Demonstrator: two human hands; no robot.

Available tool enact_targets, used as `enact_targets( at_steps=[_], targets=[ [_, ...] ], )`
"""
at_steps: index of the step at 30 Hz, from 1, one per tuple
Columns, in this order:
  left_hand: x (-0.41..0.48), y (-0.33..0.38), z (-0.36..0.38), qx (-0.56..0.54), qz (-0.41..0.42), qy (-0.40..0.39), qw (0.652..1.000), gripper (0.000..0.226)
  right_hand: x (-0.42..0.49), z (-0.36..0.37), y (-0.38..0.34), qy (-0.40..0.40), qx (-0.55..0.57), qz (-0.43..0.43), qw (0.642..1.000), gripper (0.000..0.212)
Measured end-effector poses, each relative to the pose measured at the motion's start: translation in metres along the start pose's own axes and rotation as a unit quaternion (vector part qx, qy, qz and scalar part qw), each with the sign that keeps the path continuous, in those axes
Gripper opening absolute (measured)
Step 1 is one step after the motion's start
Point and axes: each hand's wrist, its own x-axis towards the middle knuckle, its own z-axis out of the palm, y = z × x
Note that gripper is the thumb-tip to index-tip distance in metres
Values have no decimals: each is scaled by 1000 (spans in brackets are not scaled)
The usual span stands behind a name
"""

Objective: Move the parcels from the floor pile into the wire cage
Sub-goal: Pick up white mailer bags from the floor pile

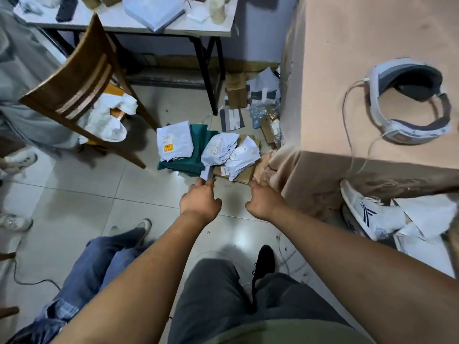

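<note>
A pile of parcels lies on the tiled floor ahead of me: a flat white mailer on a green bag, two crumpled white mailers, and a flat brown carton beneath them. My left hand reaches toward the near edge of the pile with loosely bent fingers, its fingertips close to a white mailer corner. Just short of the brown carton, my right hand hovers with relaxed fingers. Neither hand holds anything. No wire cage is in view.
A wooden chair with white bags stands at left. At right a table with a peach cloth carries a headset. More boxes and mailers lie under the far desk. Another person's legs and shoes are at lower left.
</note>
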Motion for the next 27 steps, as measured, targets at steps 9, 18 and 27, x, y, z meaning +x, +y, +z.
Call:
enact_targets(
  at_steps=[9,18,27],
  targets=[
    [171,-24,-16,-5,29,-43,999,61,149,-11,-23,-19,60,68,996,63],
    [358,-49,27,45,101,-68,992,70,330,10,-16,20,91,149,984,63],
    [492,-50,140,47,142,-61,987,63,497,74,47,-3,-205,38,978,79]
  ],
)
